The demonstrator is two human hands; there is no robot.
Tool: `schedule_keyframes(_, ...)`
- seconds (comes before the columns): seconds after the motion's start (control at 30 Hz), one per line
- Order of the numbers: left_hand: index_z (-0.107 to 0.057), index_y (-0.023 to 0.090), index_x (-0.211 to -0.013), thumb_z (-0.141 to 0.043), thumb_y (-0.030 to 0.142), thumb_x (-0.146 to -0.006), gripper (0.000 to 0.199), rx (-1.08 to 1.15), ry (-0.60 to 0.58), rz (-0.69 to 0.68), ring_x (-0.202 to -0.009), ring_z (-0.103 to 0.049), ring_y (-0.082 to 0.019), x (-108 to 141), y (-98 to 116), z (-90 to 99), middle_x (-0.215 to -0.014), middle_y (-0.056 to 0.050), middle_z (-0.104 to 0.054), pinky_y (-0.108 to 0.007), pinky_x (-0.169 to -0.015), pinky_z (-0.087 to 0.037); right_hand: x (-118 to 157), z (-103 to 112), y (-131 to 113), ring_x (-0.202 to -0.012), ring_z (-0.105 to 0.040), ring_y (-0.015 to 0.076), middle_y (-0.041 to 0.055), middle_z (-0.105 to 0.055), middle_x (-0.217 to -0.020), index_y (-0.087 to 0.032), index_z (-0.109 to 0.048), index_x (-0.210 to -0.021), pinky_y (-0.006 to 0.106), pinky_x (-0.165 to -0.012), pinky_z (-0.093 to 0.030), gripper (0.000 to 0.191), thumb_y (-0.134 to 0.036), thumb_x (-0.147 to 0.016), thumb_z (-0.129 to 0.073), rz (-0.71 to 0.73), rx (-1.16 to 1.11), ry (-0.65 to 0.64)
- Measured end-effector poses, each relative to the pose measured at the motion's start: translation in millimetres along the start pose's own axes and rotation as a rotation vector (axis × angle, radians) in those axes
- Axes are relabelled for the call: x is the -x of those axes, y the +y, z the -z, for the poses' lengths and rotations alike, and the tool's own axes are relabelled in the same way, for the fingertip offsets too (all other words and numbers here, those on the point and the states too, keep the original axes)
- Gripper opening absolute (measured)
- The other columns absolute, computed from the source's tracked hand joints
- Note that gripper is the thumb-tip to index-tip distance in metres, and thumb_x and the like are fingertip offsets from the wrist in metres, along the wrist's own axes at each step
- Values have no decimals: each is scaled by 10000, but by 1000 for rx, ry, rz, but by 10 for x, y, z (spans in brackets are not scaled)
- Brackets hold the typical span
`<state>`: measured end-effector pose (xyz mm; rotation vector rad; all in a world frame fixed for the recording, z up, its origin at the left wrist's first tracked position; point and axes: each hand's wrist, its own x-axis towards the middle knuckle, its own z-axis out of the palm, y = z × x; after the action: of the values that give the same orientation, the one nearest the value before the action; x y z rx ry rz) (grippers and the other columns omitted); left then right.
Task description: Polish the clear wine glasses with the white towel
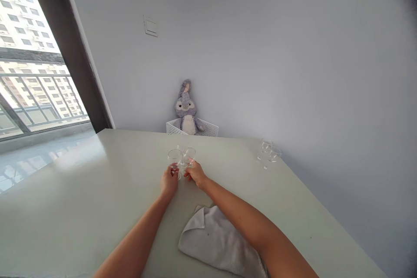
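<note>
Near the middle of the table, my left hand is closed around the lower part of a clear stemmed glass. Beside it my right hand grips a second clear stemmed glass. The two glasses are upright, side by side, with their bowls very close; whether they touch I cannot tell. Part of another clear rim shows just behind them. A folded grey cloth lies on the table in front of me, partly under my right forearm.
Two more stemmed glasses stand at the table's right edge by the wall. Behind the far edge of the table, a purple plush toy sits in a white perforated basket. A window is at the left.
</note>
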<state>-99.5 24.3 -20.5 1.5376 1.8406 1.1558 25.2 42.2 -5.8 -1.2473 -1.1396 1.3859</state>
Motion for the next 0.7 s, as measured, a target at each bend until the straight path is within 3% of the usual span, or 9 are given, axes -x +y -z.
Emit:
schedule_keyframes(0.17,-551,197,-1074,-455,185,-740,348,46,36,19,-714,-570,-155,-69,-25,49,-881,-44,-659,-272,-669,-424,-136,-94,-23,-459,-522,70,17,-627,-918,-251,-393,-1273,163,-341,-307,669,-155,-632,-560,24,20,-144)
schedule_keyframes(0.33,-545,192,-1092,-455,146,-724,382,70,88,58,-769,-580,-170,-179,-92,150,-911,-59,-654,-296,-719,-423,-286,-266,-31,-410,-498,56,25,-606,-1001,-251,-430,-1237,175,-315,-293,638,-167,-622,-581,25,-9,-188)
schedule_keyframes(0.5,-562,194,-1069,-443,104,-693,404,88,159,102,-799,-567,-175,-277,-183,197,-949,-65,-628,-294,-719,-415,-345,-441,-13,-491,-570,91,34,-580,-1068,-249,-466,-1185,193,-355,-381,618,-163,-588,-602,10,-72,-209)
schedule_keyframes(0.6,-571,198,-1050,-418,72,-665,433,97,224,123,-845,-539,-175,-288,-224,241,-1008,-74,-580,-284,-724,-403,-274,-358,53,-559,-593,103,44,-538,-1154,-242,-512,-1120,206,-405,-431,578,-117,-559,-578,31,-124,-119)
schedule_keyframes(0.7,-525,204,-1105,-409,80,-654,482,124,320,166,-769,-513,-151,-272,-247,325,-1019,-70,-536,-278,-688,-397,-139,19,151,-550,-577,100,38,-566,-1100,-212,-587,-955,209,-418,-428,436,-89,-539,-543,73,-173,92)
